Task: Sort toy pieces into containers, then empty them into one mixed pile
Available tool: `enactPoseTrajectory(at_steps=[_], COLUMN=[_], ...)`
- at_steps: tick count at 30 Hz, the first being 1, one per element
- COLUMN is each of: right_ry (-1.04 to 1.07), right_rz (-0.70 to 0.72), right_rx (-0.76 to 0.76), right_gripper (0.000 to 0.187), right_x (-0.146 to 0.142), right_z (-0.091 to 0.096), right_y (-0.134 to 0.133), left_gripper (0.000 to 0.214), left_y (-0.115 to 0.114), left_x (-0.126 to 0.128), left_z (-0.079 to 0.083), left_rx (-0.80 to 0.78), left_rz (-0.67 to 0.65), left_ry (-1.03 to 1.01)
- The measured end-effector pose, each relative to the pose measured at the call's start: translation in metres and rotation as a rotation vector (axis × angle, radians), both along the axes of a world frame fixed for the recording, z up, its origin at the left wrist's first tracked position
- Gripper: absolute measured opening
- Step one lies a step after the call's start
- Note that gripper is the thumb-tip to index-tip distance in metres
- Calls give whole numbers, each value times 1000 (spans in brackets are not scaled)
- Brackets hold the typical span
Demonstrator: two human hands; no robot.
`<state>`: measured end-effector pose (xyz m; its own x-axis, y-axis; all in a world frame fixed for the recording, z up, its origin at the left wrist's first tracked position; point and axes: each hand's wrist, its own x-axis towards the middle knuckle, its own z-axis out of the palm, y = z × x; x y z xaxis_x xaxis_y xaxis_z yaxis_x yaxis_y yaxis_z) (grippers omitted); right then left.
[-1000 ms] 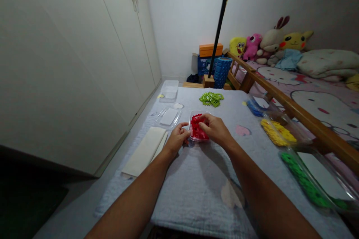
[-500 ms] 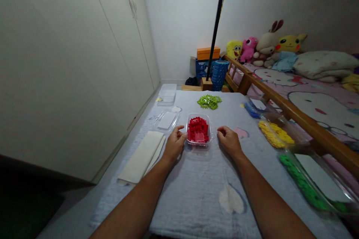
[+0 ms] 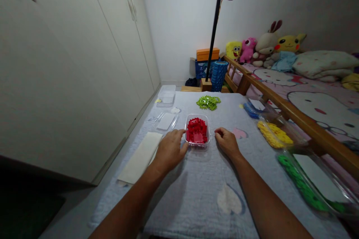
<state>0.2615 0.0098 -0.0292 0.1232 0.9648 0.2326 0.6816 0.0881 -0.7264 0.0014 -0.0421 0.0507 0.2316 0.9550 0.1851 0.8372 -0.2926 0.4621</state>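
A clear plastic box (image 3: 198, 144) stands on the cloth in front of me, heaped with red plastic pieces (image 3: 197, 130). My left hand (image 3: 171, 147) is at the box's left side, back of the hand up. Its thumb and fingers are apart, with the fingertips at the box wall; whether they press on it I cannot tell. To the right of the box, my right hand (image 3: 226, 141) rests on the cloth, separate from the box. Its fingers are curled in loosely, and nothing shows in them. Beyond the box lies a pile of lime-green plastic pieces (image 3: 208, 102).
A clear lid (image 3: 166, 121), an open clear box (image 3: 167, 96) and a folded cream cloth (image 3: 140, 158) lie at left. Along the wooden bed rail (image 3: 294, 119) stand clear boxes of blue (image 3: 251, 111), yellow (image 3: 274, 134) and green pieces (image 3: 301, 183). A black pole (image 3: 214, 30) rises behind.
My left hand has turned from a thumb-up pose to back-up, its fingers now at the box's left wall. The right hand stays beside the box. The view has shifted slightly.
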Motion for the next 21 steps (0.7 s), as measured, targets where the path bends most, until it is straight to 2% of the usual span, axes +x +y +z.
enactPoseTrajectory(at_steps=[2, 5, 9, 11, 16, 21], right_ry=[2, 3, 10, 7, 3, 1], right_rz=[2, 1, -2, -3, 3, 0], right_rx=[7, 14, 14, 14, 8, 10], right_gripper=[25, 24, 25, 25, 25, 26], right_x=[0, 0, 0, 0, 0, 1], right_z=[1, 0, -1, -1, -2, -1], right_y=[0, -1, 0, 0, 1, 1], left_gripper=[39, 42, 48, 51, 59, 77], left_y=[4, 25, 61, 72, 80, 88], left_x=[-8, -25, -47, -53, -54, -56], left_z=[6, 6, -8, -19, -40, -44], left_rx=[12, 6, -69, -97, -90, -202], left_rz=[18, 133, 310, 330, 375, 396], left_ry=[107, 261, 379, 412, 447, 369])
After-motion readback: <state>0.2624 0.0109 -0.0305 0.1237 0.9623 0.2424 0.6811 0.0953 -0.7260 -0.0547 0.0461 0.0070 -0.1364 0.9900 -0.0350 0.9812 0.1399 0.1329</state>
